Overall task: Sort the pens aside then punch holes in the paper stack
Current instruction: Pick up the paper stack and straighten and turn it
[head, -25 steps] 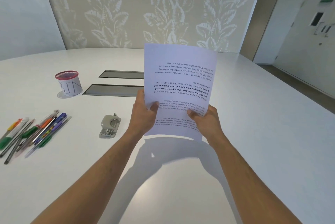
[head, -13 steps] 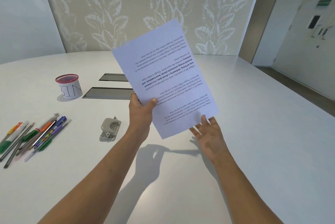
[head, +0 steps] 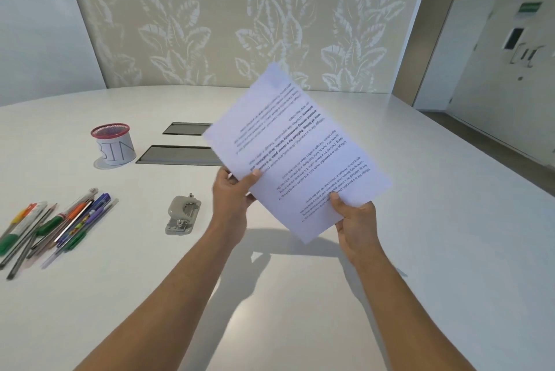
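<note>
I have the paper stack [head: 300, 154] lifted off the table [head: 420, 250], my left hand [head: 232, 193] pinching its left edge and my right hand [head: 356, 220] gripping the bottom edge. Its long axis tilts up and left, print upside down. The hole punch [head: 183, 214] lies on the table down to the left (nearer my left hand), with the pens [head: 57, 226] heaped beyond it.

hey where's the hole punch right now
In the head view the hole punch sits on the white table, left of centre, between the pile of pens and the left hand, untouched.
</note>
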Tool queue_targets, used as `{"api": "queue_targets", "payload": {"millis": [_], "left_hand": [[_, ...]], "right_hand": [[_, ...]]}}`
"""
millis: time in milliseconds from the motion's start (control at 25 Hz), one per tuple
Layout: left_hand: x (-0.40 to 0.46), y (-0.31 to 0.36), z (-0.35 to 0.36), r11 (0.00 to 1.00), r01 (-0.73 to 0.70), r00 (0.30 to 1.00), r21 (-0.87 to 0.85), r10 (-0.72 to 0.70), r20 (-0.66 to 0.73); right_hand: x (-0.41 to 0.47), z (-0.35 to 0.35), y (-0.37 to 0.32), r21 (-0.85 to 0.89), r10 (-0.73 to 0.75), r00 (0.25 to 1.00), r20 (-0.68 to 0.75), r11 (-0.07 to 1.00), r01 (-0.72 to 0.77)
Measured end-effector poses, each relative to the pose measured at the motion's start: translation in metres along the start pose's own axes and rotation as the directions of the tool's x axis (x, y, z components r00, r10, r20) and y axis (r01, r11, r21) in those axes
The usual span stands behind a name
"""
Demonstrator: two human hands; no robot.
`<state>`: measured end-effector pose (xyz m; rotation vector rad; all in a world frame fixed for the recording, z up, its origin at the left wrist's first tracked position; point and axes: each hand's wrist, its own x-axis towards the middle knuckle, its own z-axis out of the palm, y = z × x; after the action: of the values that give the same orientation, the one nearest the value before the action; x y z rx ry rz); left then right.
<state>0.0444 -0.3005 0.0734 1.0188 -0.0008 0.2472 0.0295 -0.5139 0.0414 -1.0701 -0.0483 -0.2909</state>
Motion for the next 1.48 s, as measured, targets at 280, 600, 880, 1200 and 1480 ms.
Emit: {"api": "queue_targets", "payload": {"millis": [280,600,880,1200,1480], "left_hand": [[0.027,0.039,-0.049,0.991,-0.073,0.997,0.116,0.077,-0.027],[0.03,0.052,-0.048,0.86,-0.209,0.977,0.466,0.163,0.137],[0.017,0.027,-0.053,0.85,-0.15,0.989,0.505,0.135,0.066],[0.017,0.031,-0.051,0.85,-0.194,0.981,0.49,0.18,0.076],[0.019,0.026,-0.049,0.852,-0.164,0.987,0.498,0.141,0.083]], "right_hand": [[0.019,-0.026,-0.035,-0.285,-0.05,0.998,-0.028,0.958,0.04],[0.03,-0.016,-0.053,-0.4,-0.12,0.99,0.077,0.906,0.141],[0.019,-0.02,-0.027,-0.484,-0.04,0.998,0.057,0.873,0.063],[0.019,-0.02,-0.026,-0.448,-0.07,0.997,0.031,0.891,0.076],[0.019,-0.022,-0.021,-0.463,-0.039,0.999,-0.022,0.886,0.025]]}}
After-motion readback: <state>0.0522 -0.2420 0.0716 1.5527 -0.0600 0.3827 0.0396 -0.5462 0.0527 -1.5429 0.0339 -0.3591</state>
